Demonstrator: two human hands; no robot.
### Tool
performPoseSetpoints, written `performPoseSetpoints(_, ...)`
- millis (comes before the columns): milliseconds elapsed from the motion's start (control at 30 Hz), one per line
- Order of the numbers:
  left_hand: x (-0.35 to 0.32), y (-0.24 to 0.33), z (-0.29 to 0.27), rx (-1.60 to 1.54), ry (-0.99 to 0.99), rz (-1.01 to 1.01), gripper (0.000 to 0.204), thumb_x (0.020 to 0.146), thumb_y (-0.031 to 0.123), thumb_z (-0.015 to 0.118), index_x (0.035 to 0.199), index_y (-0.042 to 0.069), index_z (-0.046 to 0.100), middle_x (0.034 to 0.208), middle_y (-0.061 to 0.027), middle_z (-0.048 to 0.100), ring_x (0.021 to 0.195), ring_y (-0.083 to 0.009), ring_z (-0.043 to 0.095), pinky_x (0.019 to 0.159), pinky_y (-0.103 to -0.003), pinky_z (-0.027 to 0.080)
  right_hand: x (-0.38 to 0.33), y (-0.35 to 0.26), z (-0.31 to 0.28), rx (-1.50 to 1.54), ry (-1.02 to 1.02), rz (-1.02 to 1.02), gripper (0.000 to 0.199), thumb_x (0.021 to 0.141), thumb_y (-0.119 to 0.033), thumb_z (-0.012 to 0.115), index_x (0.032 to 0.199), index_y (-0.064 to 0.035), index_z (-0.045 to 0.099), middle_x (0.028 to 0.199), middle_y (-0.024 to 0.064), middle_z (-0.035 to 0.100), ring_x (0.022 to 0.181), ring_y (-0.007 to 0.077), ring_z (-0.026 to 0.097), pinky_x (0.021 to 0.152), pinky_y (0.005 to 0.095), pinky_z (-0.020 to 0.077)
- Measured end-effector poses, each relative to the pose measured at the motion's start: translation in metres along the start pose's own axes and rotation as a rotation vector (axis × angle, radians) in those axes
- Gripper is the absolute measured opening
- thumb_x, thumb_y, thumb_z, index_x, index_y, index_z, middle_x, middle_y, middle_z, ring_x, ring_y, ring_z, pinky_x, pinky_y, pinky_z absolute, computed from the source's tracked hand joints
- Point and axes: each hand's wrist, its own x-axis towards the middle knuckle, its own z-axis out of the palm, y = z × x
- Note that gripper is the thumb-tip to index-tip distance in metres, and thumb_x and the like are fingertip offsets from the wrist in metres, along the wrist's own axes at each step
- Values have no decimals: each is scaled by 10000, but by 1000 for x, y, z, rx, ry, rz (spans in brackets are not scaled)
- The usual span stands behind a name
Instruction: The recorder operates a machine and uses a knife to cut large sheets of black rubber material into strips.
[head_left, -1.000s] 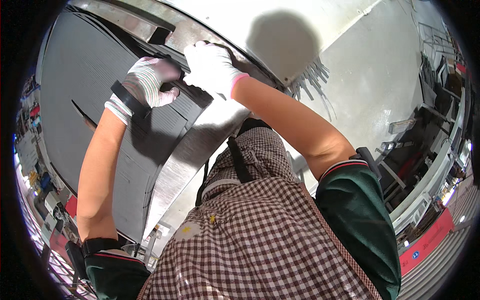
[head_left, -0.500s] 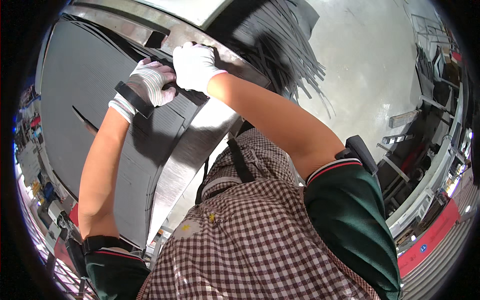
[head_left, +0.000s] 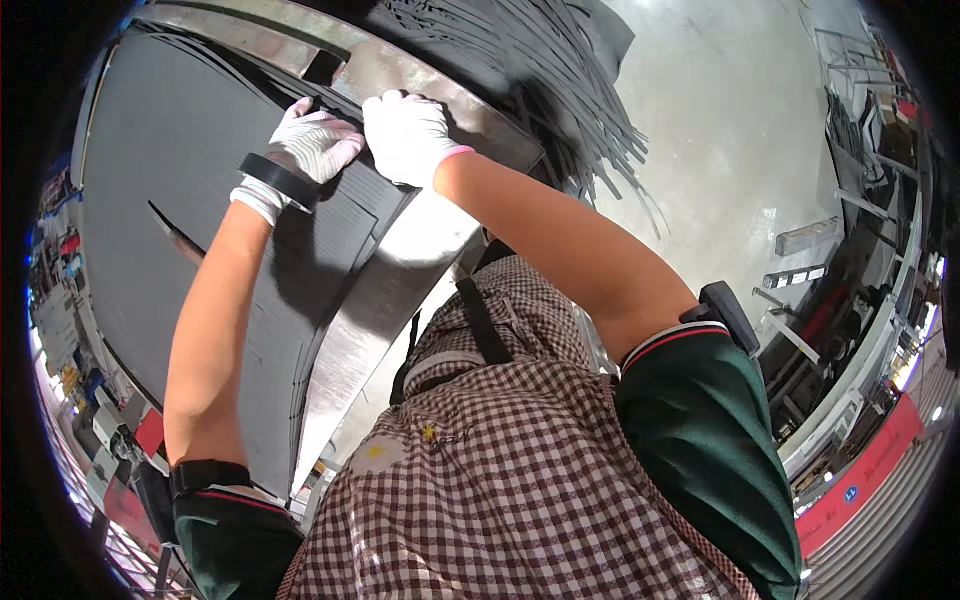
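Note:
A large dark grey sheet (head_left: 180,130), scored with fine parallel lines, covers the metal table. At its far right edge both white-gloved hands work side by side. My left hand (head_left: 315,145), with a black band at the wrist, bends its fingers over dark grey strips (head_left: 250,85) along that edge. Right beside it my right hand (head_left: 408,138) is closed with the knuckles up. Its fingers hide whatever they hold. A thin pointed blade-like tool (head_left: 178,235) lies on the sheet, left of my left forearm.
The metal table's bare rim (head_left: 385,290) runs along the sheet's near right side. A dark square block (head_left: 322,68) sits at the far metal edge. Many loose grey strips (head_left: 570,80) hang beyond the table over the pale floor (head_left: 720,120). Metal frames and offcuts (head_left: 808,236) lie far right.
Both hands have shifted slightly right along the sheet's edge. My left index finger now points more upward, and the left forearm has followed.

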Motion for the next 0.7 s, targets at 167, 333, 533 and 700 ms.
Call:
performPoseSetpoints(167,9,21,0,142,35,-113,289,949,340,489,991,169,718,1067,-10,715,1114,-196,594,1134,-459,242,-13,4,-7,-175,-93,109,244,821,-188,641,1013,-40,614,956,152,669,922,300,671,724,434,551)
performPoseSetpoints(333,16,22,5,193,10,-139,365,976,388,432,1018,177,728,1094,-14,713,1146,-208,586,1136,-458,236,-20,11,12,-177,68,178,192,814,-204,641,966,-87,630,943,120,625,867,287,652,668,438,525)
performPoseSetpoints(533,22,13,17,199,50,-131,380,985,399,419,1029,189,732,1094,-19,713,1158,-220,581,1131,-459,246,-57,37,-20,8,-188,453,193,815,-159,653,971,-52,689,1011,179,701,995,321,684,796,411,572)
performPoseSetpoints(700,16,18,5,207,-31,-119,362,988,420,422,1067,229,720,1107,-9,701,1137,-231,587,1119,-461,257,-242,147,-18,-225,310,376,175,781,-140,592,940,-100,652,912,180,681,829,384,659,740,477,534)
